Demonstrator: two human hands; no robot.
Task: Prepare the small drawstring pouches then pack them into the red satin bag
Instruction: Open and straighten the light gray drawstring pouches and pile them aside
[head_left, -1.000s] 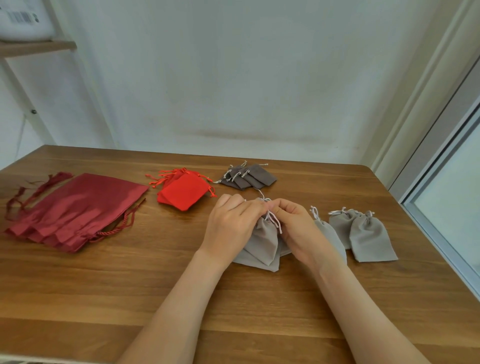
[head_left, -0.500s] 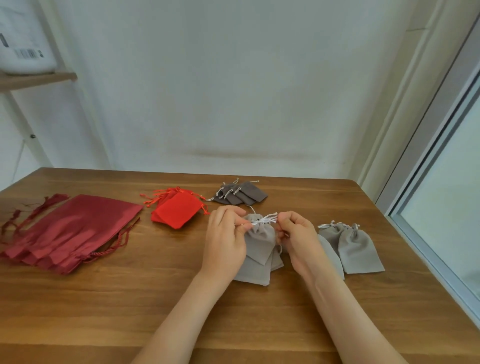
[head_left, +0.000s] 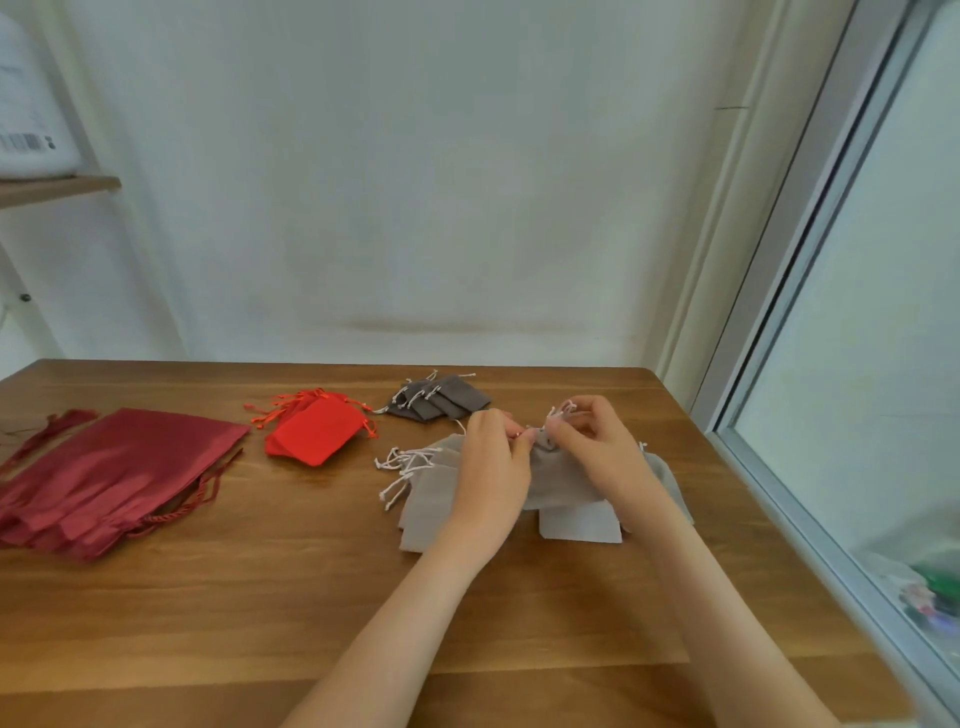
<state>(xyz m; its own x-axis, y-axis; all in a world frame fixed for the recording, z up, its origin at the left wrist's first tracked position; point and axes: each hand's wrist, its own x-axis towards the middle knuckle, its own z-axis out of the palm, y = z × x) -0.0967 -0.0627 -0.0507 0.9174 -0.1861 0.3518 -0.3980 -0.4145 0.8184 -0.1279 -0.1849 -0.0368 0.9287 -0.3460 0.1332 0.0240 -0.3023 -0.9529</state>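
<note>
The person's left grip (head_left: 493, 467) and right grip (head_left: 597, 449) meet above the tabletop (head_left: 260, 597) with one light grey pouch (head_left: 558, 480) between them.

- Left grip: narrow. The fingers are curled and the fingertips pinch the gathered neck of the pouch from its left side.
- Right grip: narrow. Thumb and fingertips are closed on the white cord (head_left: 562, 410) at the same neck, from its right side. The loose cord ends stand just above those fingertips.
- The body of the pouch extends from the neck toward the person, between the two wrists.

All remaining positions are given from the light grey pouch.

- Just below its near edge: a flat pale pouch (head_left: 579, 526) on the tabletop.
- Immediately left, partly under the left grip: a loose pile of grey pouches (head_left: 431, 491), their cords fanned out to the left.
- Right, behind the right wrist: one more grey pouch (head_left: 670, 478), mostly hidden.
- Beyond it, toward the wall: overlapping dark grey pouches (head_left: 441, 401).
- Farther left: a small stack of bright red pouches (head_left: 314, 432).
- Far left, well apart from both grips: the red satin bags (head_left: 114, 467), stacked flat, cords trailing.
</note>
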